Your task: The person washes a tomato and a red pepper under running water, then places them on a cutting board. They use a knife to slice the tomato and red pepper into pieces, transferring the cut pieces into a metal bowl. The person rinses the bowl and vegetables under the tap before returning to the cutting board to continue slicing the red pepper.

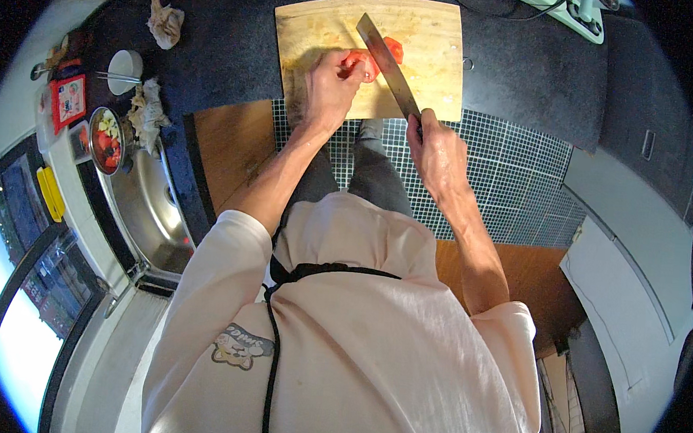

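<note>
A wooden cutting board (pixel 317 21) lies on the dark countertop before me. Near its middle, my left hand (pixel 334 85) grips a piece of tomato (pixel 367 69) with the fingertips, pressing it on the board. My right hand (pixel 439 154) is closed round the handle of a broad-bladed kitchen knife (pixel 388 64). The blade slants up and left across the board, just right of the held tomato. Another red tomato piece (pixel 395 50) lies against the far side of the blade. My left fingers hide part of the held tomato.
At the left stand a metal bowl (pixel 106 141) of cut tomato and pale pieces, a white bowl (pixel 126 63) with chopsticks across it, and crumpled cloths or paper (pixel 165 21). Below them is a steel sink (pixel 148 204). A pale green appliance (pixel 584 23) stands at the upper right.
</note>
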Demonstrator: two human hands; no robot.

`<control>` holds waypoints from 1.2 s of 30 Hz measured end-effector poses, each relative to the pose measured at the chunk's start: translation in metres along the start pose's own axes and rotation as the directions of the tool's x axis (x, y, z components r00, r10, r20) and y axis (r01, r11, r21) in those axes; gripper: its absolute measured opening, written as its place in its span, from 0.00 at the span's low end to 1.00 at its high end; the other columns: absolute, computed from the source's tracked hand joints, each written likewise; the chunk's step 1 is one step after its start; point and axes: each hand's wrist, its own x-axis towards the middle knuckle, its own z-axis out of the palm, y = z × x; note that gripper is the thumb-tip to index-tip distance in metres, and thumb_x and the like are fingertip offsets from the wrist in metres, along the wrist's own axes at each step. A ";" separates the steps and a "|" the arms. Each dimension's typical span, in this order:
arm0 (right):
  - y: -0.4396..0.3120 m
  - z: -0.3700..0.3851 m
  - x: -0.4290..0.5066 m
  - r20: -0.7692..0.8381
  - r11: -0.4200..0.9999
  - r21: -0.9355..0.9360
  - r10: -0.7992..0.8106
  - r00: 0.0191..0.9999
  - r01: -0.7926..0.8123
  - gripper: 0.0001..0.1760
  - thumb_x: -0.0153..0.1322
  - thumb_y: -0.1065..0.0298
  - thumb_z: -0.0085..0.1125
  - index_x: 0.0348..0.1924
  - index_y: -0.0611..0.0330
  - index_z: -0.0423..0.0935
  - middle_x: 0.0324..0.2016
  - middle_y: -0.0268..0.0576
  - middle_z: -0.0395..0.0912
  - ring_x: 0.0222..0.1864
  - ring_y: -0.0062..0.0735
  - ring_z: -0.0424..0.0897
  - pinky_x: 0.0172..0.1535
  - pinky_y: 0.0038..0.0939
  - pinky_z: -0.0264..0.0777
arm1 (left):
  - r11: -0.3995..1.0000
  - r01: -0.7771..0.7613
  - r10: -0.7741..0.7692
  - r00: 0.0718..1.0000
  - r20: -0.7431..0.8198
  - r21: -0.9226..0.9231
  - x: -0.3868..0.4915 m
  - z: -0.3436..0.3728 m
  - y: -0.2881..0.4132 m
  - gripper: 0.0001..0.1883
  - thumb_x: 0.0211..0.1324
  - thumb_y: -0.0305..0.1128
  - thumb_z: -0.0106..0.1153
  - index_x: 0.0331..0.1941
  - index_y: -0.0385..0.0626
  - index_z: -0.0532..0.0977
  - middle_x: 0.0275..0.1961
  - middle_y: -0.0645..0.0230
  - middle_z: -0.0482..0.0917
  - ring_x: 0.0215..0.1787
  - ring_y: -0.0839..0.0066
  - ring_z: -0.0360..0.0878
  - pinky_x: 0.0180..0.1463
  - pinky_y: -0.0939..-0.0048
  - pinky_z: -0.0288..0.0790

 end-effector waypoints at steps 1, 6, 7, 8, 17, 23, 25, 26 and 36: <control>0.000 0.003 0.001 -0.009 1.000 0.009 0.000 1.000 0.001 0.14 0.79 0.66 0.57 0.31 0.66 0.71 0.22 0.61 0.81 0.24 0.62 0.83 0.27 0.50 0.76 | 1.000 0.021 -0.021 1.000 0.016 -0.021 0.000 0.000 -0.001 0.17 0.64 0.29 0.68 0.52 0.30 0.79 0.44 0.56 0.87 0.40 0.74 0.88 0.41 0.71 0.84; 0.002 0.029 0.029 -0.002 0.999 -0.037 -0.033 0.999 0.033 0.12 0.78 0.66 0.54 0.33 0.66 0.71 0.20 0.62 0.80 0.25 0.65 0.83 0.29 0.54 0.77 | 0.997 -0.013 0.015 1.000 0.022 -0.070 -0.001 0.003 -0.009 0.14 0.68 0.26 0.64 0.52 0.30 0.78 0.45 0.55 0.87 0.40 0.72 0.88 0.41 0.71 0.85; 0.002 0.035 0.037 -0.001 0.998 -0.046 -0.038 0.999 0.038 0.12 0.78 0.66 0.54 0.33 0.66 0.71 0.21 0.63 0.80 0.26 0.65 0.83 0.30 0.54 0.77 | 0.998 -0.066 0.066 0.998 0.007 -0.016 -0.002 0.003 -0.011 0.14 0.67 0.25 0.64 0.53 0.30 0.77 0.45 0.55 0.87 0.40 0.72 0.88 0.41 0.71 0.85; 0.002 0.039 0.046 -0.011 0.998 -0.050 -0.047 0.999 0.047 0.12 0.79 0.66 0.54 0.33 0.66 0.71 0.21 0.63 0.80 0.26 0.66 0.84 0.31 0.55 0.77 | 0.993 -0.109 0.110 0.994 -0.006 0.052 -0.003 0.002 -0.012 0.14 0.67 0.25 0.64 0.53 0.30 0.77 0.45 0.55 0.87 0.40 0.71 0.88 0.41 0.71 0.85; -0.001 0.010 0.049 0.037 0.995 0.050 0.079 0.996 -0.081 0.12 0.77 0.64 0.57 0.37 0.67 0.73 0.24 0.65 0.81 0.31 0.68 0.84 0.35 0.55 0.78 | 0.941 0.109 -0.131 0.990 -0.048 -0.321 -0.017 0.000 -0.018 0.16 0.66 0.23 0.65 0.52 0.26 0.74 0.45 0.50 0.85 0.38 0.67 0.89 0.41 0.69 0.87; -0.015 0.001 0.005 -0.021 1.000 0.018 -0.009 1.000 0.009 0.13 0.79 0.66 0.55 0.33 0.65 0.71 0.20 0.61 0.81 0.23 0.63 0.83 0.26 0.52 0.77 | 0.927 0.152 -0.189 0.979 -0.077 -0.342 -0.019 0.007 -0.011 0.17 0.65 0.23 0.66 0.50 0.24 0.73 0.45 0.49 0.84 0.40 0.67 0.88 0.42 0.67 0.88; -0.016 0.006 0.000 0.002 0.999 0.031 0.007 1.000 -0.007 0.13 0.79 0.65 0.55 0.33 0.65 0.71 0.20 0.61 0.81 0.22 0.62 0.83 0.26 0.52 0.77 | 0.927 0.153 -0.189 0.979 -0.076 -0.342 -0.019 0.007 -0.009 0.17 0.65 0.23 0.66 0.50 0.24 0.73 0.45 0.50 0.84 0.40 0.67 0.88 0.41 0.68 0.88; -0.016 0.010 0.001 0.010 1.000 0.018 0.019 1.000 -0.019 0.13 0.78 0.65 0.55 0.33 0.65 0.71 0.20 0.61 0.81 0.22 0.62 0.83 0.26 0.52 0.78 | 0.928 0.150 -0.187 0.979 -0.078 -0.341 -0.020 0.007 -0.008 0.16 0.64 0.24 0.66 0.50 0.25 0.73 0.45 0.50 0.84 0.40 0.67 0.88 0.41 0.68 0.88; -0.001 0.039 0.068 0.073 0.993 -0.094 -0.068 0.995 0.075 0.10 0.78 0.64 0.51 0.39 0.64 0.73 0.24 0.63 0.82 0.30 0.64 0.85 0.33 0.54 0.79 | 0.961 0.174 -0.163 0.984 0.066 -0.215 -0.004 -0.009 -0.017 0.15 0.65 0.24 0.66 0.51 0.29 0.77 0.44 0.55 0.87 0.39 0.73 0.87 0.44 0.73 0.84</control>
